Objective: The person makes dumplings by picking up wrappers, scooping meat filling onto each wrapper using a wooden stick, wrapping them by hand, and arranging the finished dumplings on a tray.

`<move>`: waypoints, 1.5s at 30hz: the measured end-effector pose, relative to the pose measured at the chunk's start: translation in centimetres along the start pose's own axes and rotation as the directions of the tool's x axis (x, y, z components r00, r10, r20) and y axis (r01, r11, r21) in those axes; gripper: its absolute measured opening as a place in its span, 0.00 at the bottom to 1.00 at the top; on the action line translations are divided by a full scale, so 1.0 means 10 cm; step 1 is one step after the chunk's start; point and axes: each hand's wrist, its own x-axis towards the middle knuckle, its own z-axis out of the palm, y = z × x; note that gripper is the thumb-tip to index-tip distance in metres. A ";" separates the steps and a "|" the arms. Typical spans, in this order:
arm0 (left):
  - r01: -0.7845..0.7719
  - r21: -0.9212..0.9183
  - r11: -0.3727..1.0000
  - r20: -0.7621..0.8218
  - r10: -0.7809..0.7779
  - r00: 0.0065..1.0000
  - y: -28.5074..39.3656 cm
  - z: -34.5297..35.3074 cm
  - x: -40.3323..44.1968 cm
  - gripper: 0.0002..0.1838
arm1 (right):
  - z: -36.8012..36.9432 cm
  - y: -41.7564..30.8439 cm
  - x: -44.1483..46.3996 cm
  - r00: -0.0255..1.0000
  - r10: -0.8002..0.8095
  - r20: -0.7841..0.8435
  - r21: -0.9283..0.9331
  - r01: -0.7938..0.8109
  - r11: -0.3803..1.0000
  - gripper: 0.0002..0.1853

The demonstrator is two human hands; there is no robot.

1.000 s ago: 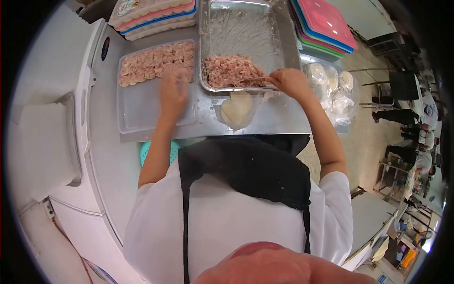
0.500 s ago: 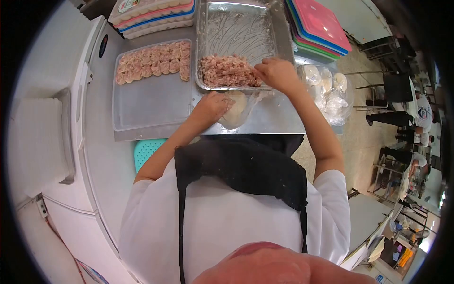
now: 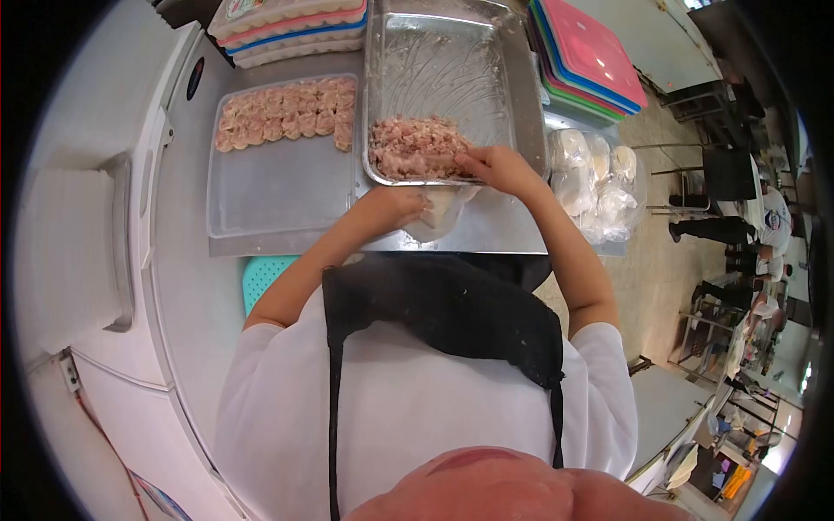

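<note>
My left hand (image 3: 393,211) is closed at the front edge of a deep metal pan (image 3: 443,82), beside a clear plastic bag (image 3: 443,227) with pale round dough wrappers (image 3: 437,207). What its fingers hold is hidden. My right hand (image 3: 501,171) is closed at the pan's near right part, its fingertips against the minced meat filling (image 3: 417,146). A slim thing seems to run from those fingers into the meat, but I cannot make out what it is. On the left, a translucent tray (image 3: 278,195) bears rows of open-topped meat dumplings (image 3: 282,111) along its far side.
Stacked trays of dumplings (image 3: 291,35) stand at the back left. Coloured plastic lids (image 3: 591,52) are piled at the back right, with bagged dough wrappers (image 3: 595,187) in front of them. A white refrigerator (image 3: 165,260) borders the left. Other people (image 3: 773,226) are far right.
My right hand has moved down and slightly toward me along the meat. My left hand has shifted slightly toward me, by the wrappers. The pan appears lower in view.
</note>
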 end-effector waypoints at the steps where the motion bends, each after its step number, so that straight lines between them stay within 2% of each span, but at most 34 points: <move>1: -0.011 0.008 1.000 -0.008 0.011 1.000 -0.02 0.00 0.00 0.11 | -0.03 -0.03 0.04 0.999 0.033 -0.022 0.042 -0.032 0.999 0.16; 4: 0.022 0.077 0.997 0.018 -0.023 1.000 -0.13 0.01 0.06 0.10 | -0.17 -0.07 0.27 0.939 -0.251 -0.234 -0.317 0.170 0.933 0.16; 5: 0.040 0.107 0.993 0.036 -0.044 0.998 -0.17 0.01 0.08 0.10 | -0.22 -0.11 0.34 0.947 -0.264 -0.182 -0.450 0.159 0.879 0.15; 8: 0.041 0.040 0.998 -0.019 -0.040 0.999 -0.14 -0.21 0.19 0.10 | -0.05 -0.15 0.48 0.946 -0.296 -0.132 -0.529 0.185 0.828 0.15; 9: 0.121 -0.058 0.991 -0.046 -0.123 0.991 -0.12 -0.23 0.21 0.10 | 0.00 -0.18 0.47 0.960 -0.257 -0.109 -0.518 0.166 0.839 0.15; 11: 0.085 -0.023 0.996 -0.026 -0.086 0.996 -0.18 -0.20 0.22 0.10 | 0.09 -0.27 0.37 0.981 -0.182 -0.061 -0.496 0.129 0.859 0.16; 14: 0.083 0.015 0.996 -0.026 -0.082 0.996 -0.20 -0.19 0.19 0.11 | 0.17 -0.16 0.19 0.984 -0.162 -0.070 -0.265 0.138 0.954 0.17; 17: 0.055 0.011 0.998 -0.046 -0.055 0.997 -0.10 -0.18 0.17 0.11 | 0.10 -0.03 0.05 0.997 -0.045 -0.055 0.073 0.049 0.996 0.15; 20: -0.025 0.023 0.999 -0.109 0.027 0.994 0.01 -0.18 0.13 0.12 | -0.01 0.17 0.01 0.975 -0.090 -0.205 -0.053 0.081 0.995 0.16; 23: -0.120 0.062 0.991 -0.158 0.129 0.979 0.07 -0.16 0.15 0.11 | -0.27 0.23 0.04 0.946 -0.217 -0.240 -0.341 0.127 0.932 0.18; 24: -0.152 0.077 0.985 -0.170 0.164 0.972 0.09 -0.15 0.18 0.11 | -0.26 0.24 0.02 0.961 -0.203 -0.186 -0.340 0.131 0.931 0.18; 26: -0.079 0.047 0.996 -0.088 0.083 0.993 0.09 -0.16 0.25 0.10 | -0.20 0.28 -0.02 0.982 -0.171 -0.080 -0.338 0.135 0.932 0.19; 27: -0.045 0.035 0.998 -0.045 0.046 0.998 0.09 -0.16 0.29 0.10 | -0.16 0.29 -0.05 0.992 -0.113 -0.056 -0.307 0.090 0.947 0.19; 29: -0.084 0.041 0.996 -0.068 0.087 0.994 0.05 -0.11 0.33 0.10 | -0.08 0.31 -0.13 1.000 0.008 -0.001 -0.251 -0.008 0.968 0.19; 32: -0.132 0.021 0.991 -0.079 0.133 0.988 0.04 -0.07 0.40 0.10 | -0.03 0.49 -0.17 0.997 0.068 -0.030 0.006 -0.068 0.998 0.18; 35: -0.113 0.053 0.992 -0.097 0.118 0.988 0.00 -0.04 0.50 0.11 | -0.12 0.53 -0.16 0.995 0.054 -0.083 0.032 -0.052 0.998 0.14; 38: -0.071 0.064 0.995 -0.148 0.080 0.986 -0.01 -0.01 0.61 0.12 | -0.25 0.40 -0.10 0.924 -0.178 -0.338 -0.218 0.107 0.970 0.13; 41: -0.118 0.052 0.992 -0.191 0.126 0.973 -0.03 0.04 0.59 0.13 | -0.09 0.39 0.00 0.940 -0.207 -0.271 -0.355 0.102 0.929 0.14; 45: -0.150 0.040 0.988 -0.153 0.154 0.976 -0.11 0.11 0.43 0.14 | 0.10 0.53 -0.01 0.960 -0.084 -0.267 -0.159 0.042 0.986 0.16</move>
